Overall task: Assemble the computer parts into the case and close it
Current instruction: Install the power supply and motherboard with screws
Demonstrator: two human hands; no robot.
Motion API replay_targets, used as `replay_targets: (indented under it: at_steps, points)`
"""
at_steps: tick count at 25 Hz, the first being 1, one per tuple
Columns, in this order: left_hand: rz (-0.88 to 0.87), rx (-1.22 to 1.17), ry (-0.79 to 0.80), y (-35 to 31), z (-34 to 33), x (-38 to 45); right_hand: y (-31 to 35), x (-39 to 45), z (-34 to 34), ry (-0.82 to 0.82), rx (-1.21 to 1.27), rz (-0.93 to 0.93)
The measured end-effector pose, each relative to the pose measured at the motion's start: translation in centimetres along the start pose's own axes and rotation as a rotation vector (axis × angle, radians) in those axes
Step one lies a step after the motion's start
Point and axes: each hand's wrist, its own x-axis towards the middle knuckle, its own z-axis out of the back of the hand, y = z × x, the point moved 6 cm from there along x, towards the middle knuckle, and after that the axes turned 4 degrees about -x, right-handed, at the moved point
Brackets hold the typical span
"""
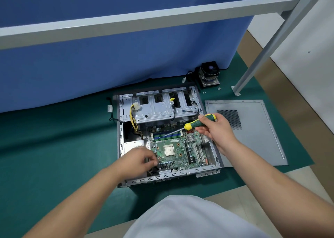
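**Open computer case on a green mat, both hands inside**

A green mat [54,147] covers the surface, with a blue cloth [108,57] hanging behind it and a grey metal frame [144,19] crossing above. On the mat lies the open computer case [162,179], its circuit board [178,151] facing up under both hands. The left hand [140,159] is at the board's near left corner, fingers curled with the tips drawn together; whether they pinch something small cannot be told. The right hand [216,127] hovers over the board's far right side and grips a green-and-yellow screwdriver [197,123], its shaft slanting down and left toward the memory slots [167,135]. Beyond both hands, the metal drive bay [162,107] fills the far end of the case, with yellow wires [132,116] at its left. Just right of the right hand, the grey side panel [253,138] lies flat on the mat beside the case. Farther back, beyond that hand, a cooler with a fan [209,74] stands near the cloth, a few small screws [219,88] close by.
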Motion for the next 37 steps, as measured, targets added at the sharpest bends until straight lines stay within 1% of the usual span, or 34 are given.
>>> replay_targets:
  at_steps: [2, 4, 7, 12, 15, 16, 18, 22, 25, 27, 31, 34, 37]
  points:
    - [-0.099, 0.135, 0.034, -0.2, -0.4, -0.4, -0.1, -0.1, -0.1, 0.013, -0.044, 0.005]
    - [-0.126, 0.184, 0.033, -0.1, -0.7, -0.8, -0.1, -0.3, -0.4, 0.032, -0.106, 0.029]
    - [-0.110, 0.169, 0.003, -0.2, -1.0, -1.3, -0.3, -0.7, -1.0, 0.071, -0.207, 0.061]
    - [-0.168, 0.163, -0.075, -1.5, -1.1, -1.9, -0.3, -0.8, -1.9, 0.103, -0.303, 0.088]
    - [-0.116, -0.009, -0.073, -0.6, -0.3, -2.2, -0.3, -0.7, -2.2, 0.118, -0.330, 0.104]
    - [-0.080, -0.066, -0.091, -0.1, 0.3, -2.2, -0.4, -0.6, -2.2, 0.122, -0.338, 0.107]
    - [-0.041, -0.106, -0.162, 0.8, 1.6, -2.0, -0.5, -0.6, -2.3, 0.132, -0.347, 0.111]
    - [-0.044, -0.026, -0.289, 1.3, 3.0, -0.2, -1.4, -0.5, -2.4, 0.154, -0.346, 0.104]
    - [-0.075, 0.118, -0.354, 0.7, 3.1, 1.5, -2.3, -0.5, -2.9, 0.179, -0.354, 0.093]
    - [-0.056, 0.171, -0.396, 1.1, 3.2, 2.6, -3.1, -0.4, -3.3, 0.196, -0.380, 0.086]
    - [0.037, 0.207, -0.427, 2.9, 3.3, 4.1, -4.5, -0.3, -4.5, 0.227, -0.452, 0.109]
    - [0.058, 0.249, -0.461, 3.2, 2.9, 4.2, -5.5, -0.3, -5.4, 0.242, -0.497, 0.143]
    - [0.069, 0.262, -0.483, 3.2, 2.9, 4.2, -5.9, -0.5, -6.1, 0.246, -0.610, 0.190]
